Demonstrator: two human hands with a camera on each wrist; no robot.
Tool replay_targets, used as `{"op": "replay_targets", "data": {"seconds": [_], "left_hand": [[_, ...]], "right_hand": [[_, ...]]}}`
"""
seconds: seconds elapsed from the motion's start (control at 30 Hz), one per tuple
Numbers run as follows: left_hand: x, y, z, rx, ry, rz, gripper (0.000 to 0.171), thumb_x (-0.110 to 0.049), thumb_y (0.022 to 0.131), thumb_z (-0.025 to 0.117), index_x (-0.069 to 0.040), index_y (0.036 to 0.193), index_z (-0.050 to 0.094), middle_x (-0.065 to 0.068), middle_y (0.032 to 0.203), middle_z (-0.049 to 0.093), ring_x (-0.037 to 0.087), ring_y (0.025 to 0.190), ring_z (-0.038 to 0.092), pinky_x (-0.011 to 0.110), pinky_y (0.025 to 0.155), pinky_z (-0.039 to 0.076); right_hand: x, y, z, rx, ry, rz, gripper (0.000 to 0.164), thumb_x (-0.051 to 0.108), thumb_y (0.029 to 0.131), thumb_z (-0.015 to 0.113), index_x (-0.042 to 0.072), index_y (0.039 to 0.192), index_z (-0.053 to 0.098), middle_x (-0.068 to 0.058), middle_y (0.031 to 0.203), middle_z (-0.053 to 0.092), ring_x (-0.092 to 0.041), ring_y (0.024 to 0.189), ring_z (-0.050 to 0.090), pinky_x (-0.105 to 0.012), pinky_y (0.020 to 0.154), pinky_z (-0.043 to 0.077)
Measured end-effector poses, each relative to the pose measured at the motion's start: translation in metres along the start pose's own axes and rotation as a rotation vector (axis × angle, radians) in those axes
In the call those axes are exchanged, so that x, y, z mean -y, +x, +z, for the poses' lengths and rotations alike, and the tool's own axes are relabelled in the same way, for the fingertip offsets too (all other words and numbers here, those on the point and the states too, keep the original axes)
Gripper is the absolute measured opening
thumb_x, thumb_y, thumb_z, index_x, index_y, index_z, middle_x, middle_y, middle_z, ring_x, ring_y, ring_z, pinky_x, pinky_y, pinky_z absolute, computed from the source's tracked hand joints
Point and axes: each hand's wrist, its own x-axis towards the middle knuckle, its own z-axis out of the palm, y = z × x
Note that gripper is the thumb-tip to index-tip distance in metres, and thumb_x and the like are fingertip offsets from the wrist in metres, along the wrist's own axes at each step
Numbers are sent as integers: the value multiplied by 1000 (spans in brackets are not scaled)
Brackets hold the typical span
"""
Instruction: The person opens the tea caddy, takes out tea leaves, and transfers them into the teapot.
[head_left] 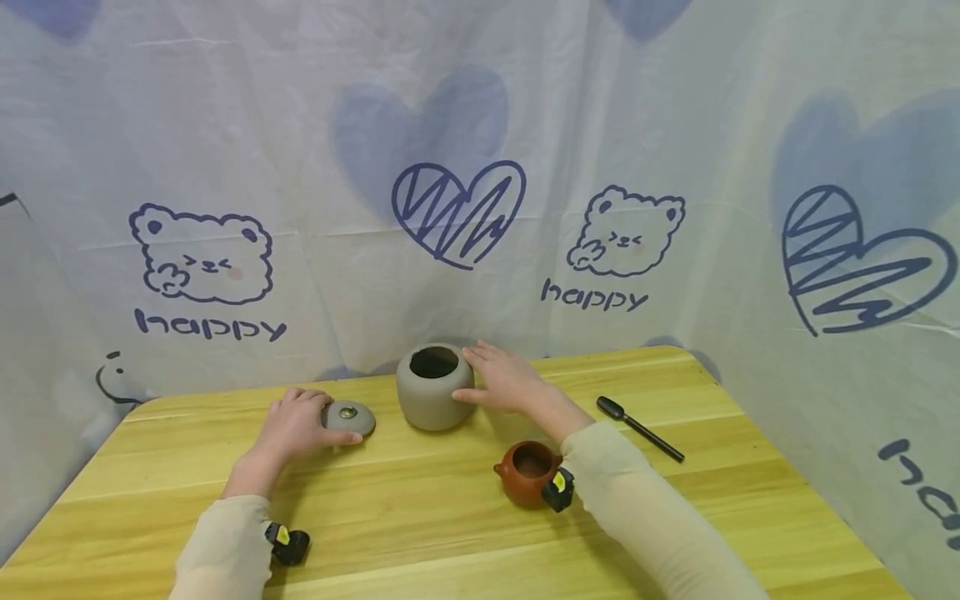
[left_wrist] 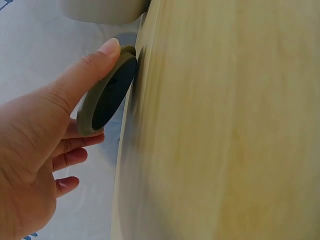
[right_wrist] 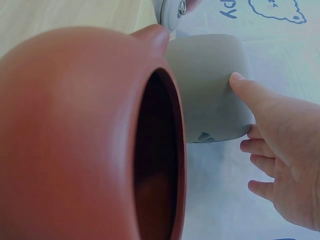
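Observation:
My left hand (head_left: 296,425) grips a round grey lid (head_left: 351,419) by its edge, thumb on one side and fingers on the other. A small brass-coloured knob tops the lid, and its dark underside (left_wrist: 116,92) shows in the left wrist view. To the right stands a grey jar (head_left: 427,404), upright with its mouth uncovered. My right hand (head_left: 506,379) touches the jar's right side, thumb toward the front and fairly straight fingers at the back of the rim. Below the right forearm sits a reddish-brown teapot (head_left: 517,483), lidless, its spout pointing left.
A black scoop (head_left: 641,429) with a long handle lies at the right of the wooden table (head_left: 390,533). Behind the table's back edge hangs a pale cloth (head_left: 322,167) printed with hearts and bears. The teapot looms close to the right wrist camera.

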Motion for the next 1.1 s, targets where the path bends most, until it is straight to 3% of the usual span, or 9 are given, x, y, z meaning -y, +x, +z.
{"op": "replay_targets", "data": {"seconds": [0.43,1.1], "left_hand": [[3,-3,4,76,-15,-6,91,-56,70,80,9,128,56,30,134,53,47,119,44,62,95,34],[4,-5,4,162,-60,-54,94,-58,74,76,9,135,50,30,142,44,49,123,36,62,94,34]], "right_hand": [[1,-1,0,0,10,9,82,60,92,54,9,152,34,-9,157,36,-28,150,25,-47,121,26],[0,-1,0,18,16,13,81,59,93,52,10,154,31,-9,159,33,-30,150,23,-48,122,23]]}}
